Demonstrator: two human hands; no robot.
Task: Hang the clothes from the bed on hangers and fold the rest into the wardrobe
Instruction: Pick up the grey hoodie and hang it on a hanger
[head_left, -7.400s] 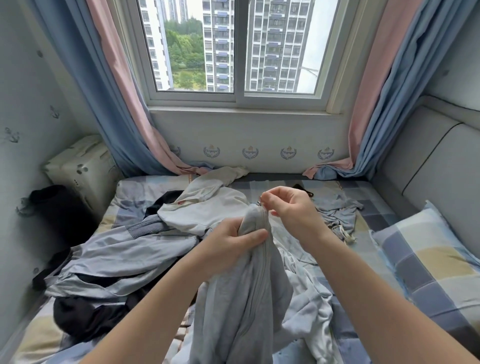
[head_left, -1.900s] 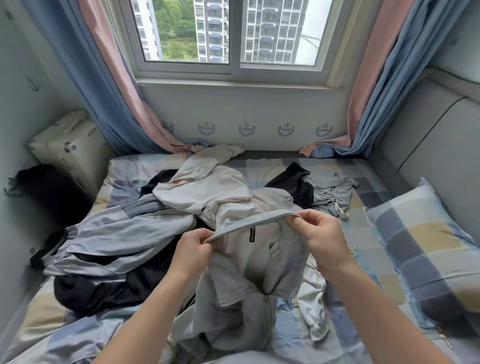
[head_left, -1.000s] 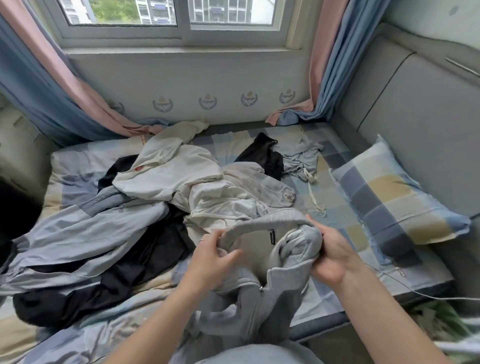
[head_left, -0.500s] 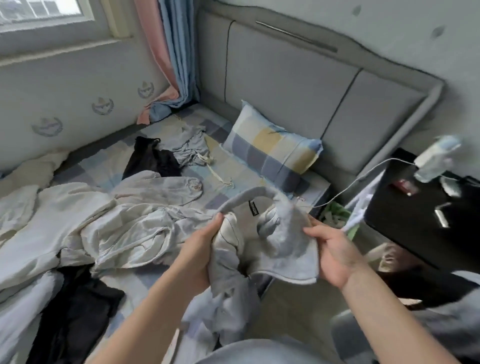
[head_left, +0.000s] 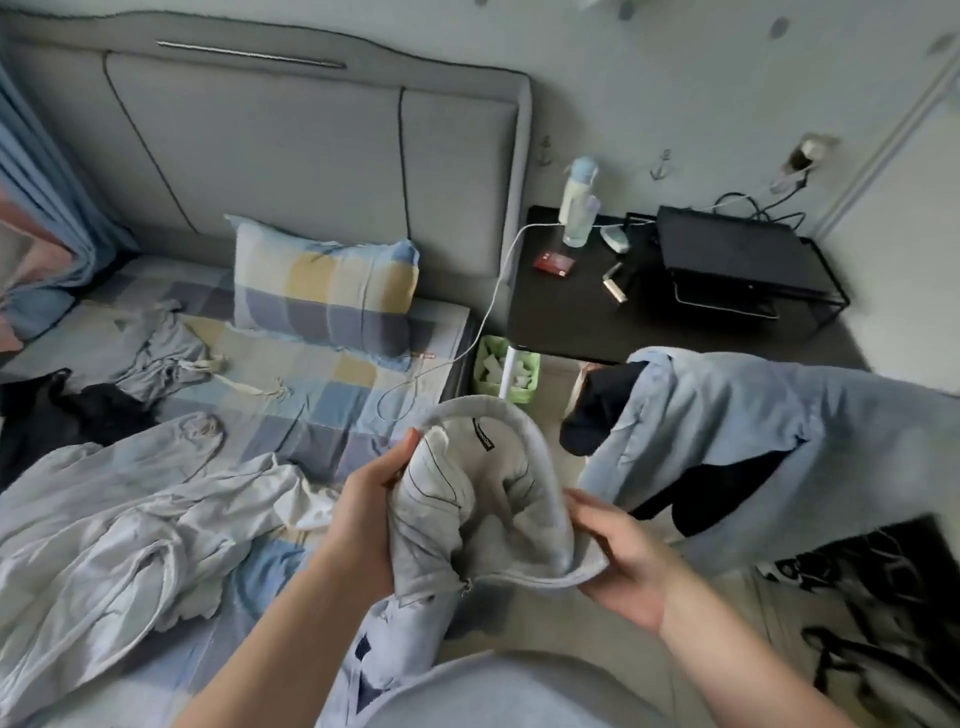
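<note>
I hold a grey zip-up jacket (head_left: 493, 499) by its collar over the bed's edge. My left hand (head_left: 363, 514) grips the collar's left side. My right hand (head_left: 618, 561) grips the collar's right side from below. The rest of the jacket hangs down between my arms. On the checked bed (head_left: 311, 395) lie a crumpled pale garment (head_left: 130, 530), a black garment (head_left: 57, 415) and grey shorts with drawstrings (head_left: 166, 353). A light blue garment with a dark lining (head_left: 737, 431) is draped at the right, off the bed.
A checked pillow (head_left: 322, 286) leans on the grey headboard (head_left: 291, 150). A black bedside table (head_left: 582, 306) carries a bottle (head_left: 579, 202), a small red box (head_left: 553, 262) and a black rack (head_left: 737, 260). A green bin (head_left: 504, 369) stands beside the bed. A white cable (head_left: 488, 312) runs onto the bed.
My view has swung right, from the window and clothes pile to the headboard and bedside table. Both hands keep hold of the jacket collar and have carried it towards the bed's edge.
</note>
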